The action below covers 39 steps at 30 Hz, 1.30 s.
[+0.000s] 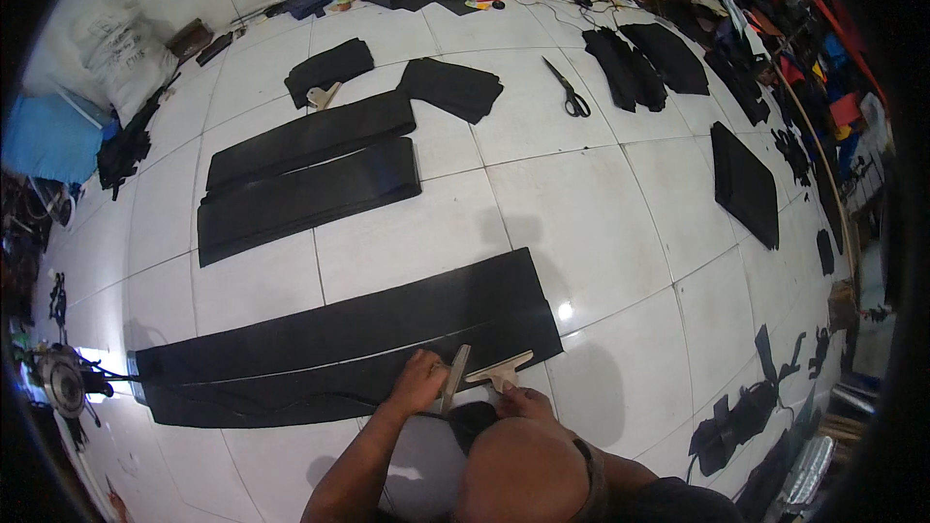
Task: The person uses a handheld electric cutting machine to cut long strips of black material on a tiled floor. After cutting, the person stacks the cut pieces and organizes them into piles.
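Knee (pixel 523 470) sat lowest in frame, partly covering right hand (pixel 523 399), grip unclear, beside a beige T-shaped tool (pixel 496 368). Left hand (pixel 418 383) pressed flat, fingers together, on the long black fabric strip (pixel 339 349) on the tiled floor (pixel 601 232). Scissors (pixel 567 89) lay well apart, farther back.

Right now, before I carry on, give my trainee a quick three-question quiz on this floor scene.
1. True or false: the scissors lie on the long black fabric panel.
2. What does the left hand rest on: A) the blue sheet, B) the long black fabric panel beside a pale T-shaped tool, C) the white sack?
3. What is the floor made of?

Key:
1. False; they lie on bare white tile, far from the panel.
2. B.
3. Glossy white tiles.
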Motion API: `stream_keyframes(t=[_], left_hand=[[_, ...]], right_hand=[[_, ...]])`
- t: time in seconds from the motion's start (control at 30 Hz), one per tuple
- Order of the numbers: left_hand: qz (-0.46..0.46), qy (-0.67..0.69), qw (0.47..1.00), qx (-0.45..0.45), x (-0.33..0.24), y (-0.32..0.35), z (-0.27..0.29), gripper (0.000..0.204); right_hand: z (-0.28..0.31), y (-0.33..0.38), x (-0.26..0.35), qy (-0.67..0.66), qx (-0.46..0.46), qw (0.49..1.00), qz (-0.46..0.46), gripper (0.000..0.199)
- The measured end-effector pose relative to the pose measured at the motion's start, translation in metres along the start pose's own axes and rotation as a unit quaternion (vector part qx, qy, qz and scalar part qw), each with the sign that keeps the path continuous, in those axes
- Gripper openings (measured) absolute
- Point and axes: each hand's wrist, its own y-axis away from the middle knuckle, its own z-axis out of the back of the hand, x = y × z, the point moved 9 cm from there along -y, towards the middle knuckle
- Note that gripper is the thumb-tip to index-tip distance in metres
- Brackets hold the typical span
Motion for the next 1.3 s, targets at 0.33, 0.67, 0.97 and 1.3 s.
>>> stream_keyframes(t=[0.33, 0.67, 0.97, 1.3], left_hand=[[0.138, 0.138, 0.981, -0.018, -0.038, 0.011, 0.035, 0.032], [-0.038, 0.170, 0.985, -0.004, -0.064, -0.088, 0.112, 0.046], [0.364, -0.182, 0.739, -0.537, 0.208, -0.099, 0.359, 0.050], [0.467, -0.235, 0.706, -0.477, 0.272, -0.165, 0.437, 0.062]], right_hand=[[0.097, 0.029, 0.004, -0.089, -0.054, 0.990, 0.099, 0.039], [-0.142, -0.041, 0.181, -0.163, 0.246, 0.933, 0.205, 0.045], [-0.283, -0.171, 0.356, -0.084, 0.198, 0.945, 0.245, 0.042], [-0.517, -0.373, 0.694, -0.071, 0.159, 0.928, 0.330, 0.039]])
